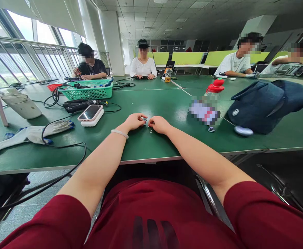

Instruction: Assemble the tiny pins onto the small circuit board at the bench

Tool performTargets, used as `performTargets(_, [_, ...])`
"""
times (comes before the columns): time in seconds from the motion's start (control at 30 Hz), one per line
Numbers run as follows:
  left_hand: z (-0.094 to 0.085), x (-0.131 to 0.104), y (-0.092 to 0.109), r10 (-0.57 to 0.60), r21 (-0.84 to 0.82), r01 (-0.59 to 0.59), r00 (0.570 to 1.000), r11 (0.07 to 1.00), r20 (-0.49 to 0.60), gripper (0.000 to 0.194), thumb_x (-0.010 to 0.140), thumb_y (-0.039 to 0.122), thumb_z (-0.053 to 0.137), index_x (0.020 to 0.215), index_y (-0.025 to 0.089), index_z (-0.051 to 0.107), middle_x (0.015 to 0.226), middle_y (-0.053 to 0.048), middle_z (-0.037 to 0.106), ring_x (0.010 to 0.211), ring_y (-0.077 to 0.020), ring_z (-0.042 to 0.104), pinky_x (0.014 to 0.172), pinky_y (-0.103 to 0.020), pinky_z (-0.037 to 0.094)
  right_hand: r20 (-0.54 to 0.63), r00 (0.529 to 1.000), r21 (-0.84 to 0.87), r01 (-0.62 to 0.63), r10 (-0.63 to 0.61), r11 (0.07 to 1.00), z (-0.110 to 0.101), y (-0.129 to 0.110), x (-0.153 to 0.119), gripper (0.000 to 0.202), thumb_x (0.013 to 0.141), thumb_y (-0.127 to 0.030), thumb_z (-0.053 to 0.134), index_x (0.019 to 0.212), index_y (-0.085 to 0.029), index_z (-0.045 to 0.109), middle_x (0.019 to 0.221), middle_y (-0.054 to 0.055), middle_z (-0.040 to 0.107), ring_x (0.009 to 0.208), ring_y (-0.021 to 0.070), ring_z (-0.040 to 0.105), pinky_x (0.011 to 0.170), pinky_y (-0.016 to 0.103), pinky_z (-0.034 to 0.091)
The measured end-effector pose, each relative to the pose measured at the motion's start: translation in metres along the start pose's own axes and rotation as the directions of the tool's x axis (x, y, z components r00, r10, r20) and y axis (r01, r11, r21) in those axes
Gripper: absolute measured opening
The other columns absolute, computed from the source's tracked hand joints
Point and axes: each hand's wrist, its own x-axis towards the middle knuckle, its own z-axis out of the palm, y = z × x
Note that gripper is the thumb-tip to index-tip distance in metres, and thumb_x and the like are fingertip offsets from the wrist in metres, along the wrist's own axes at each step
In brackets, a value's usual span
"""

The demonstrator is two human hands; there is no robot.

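On the left of a green table (130, 145), a white-and-blue work glove (37, 133) lies on the near side, with a green plastic basket (86, 92) farther off. Right of the glove, a phone (91, 112) rests on a white box (95, 119).

In the middle, the person's left hand (136, 121) appears to pinch a small shiny part (144, 119) between thumb and fingertips, just above the table. Nearer, a tiny loose piece (151, 131) lies on the tabletop. The right hand (159, 125) is just beside them, fingers curled; whether it grasps anything cannot be told.

The part looks light and stiff, probably metal, perhaps slick and easily dropped; its edges seem the best hold, in a light fingertip pinch.

Farther right stand a red-lidded bottle (215, 87) and a navy bag (262, 107).
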Motion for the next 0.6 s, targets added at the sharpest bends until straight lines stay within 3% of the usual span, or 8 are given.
performTargets(0.6, [0.0018,0.0033,-0.0056,0.025,0.032,-0.025,1.0,0.999,0.0,0.038,0.071,0.02,0.059,0.108,0.017,0.068,0.076,-0.001,0.068,0.071,-0.0136,0.062,0.073,-0.025,0.047,0.01,1.0,-0.003,0.018,-0.018,1.0,0.0003,-0.0023,-0.0001,0.014,0.08,-0.012,0.055,0.08,-0.018,0.068,0.088,0.003,0.068,0.084,0.0145,0.059,0.074,0.023,0.04])
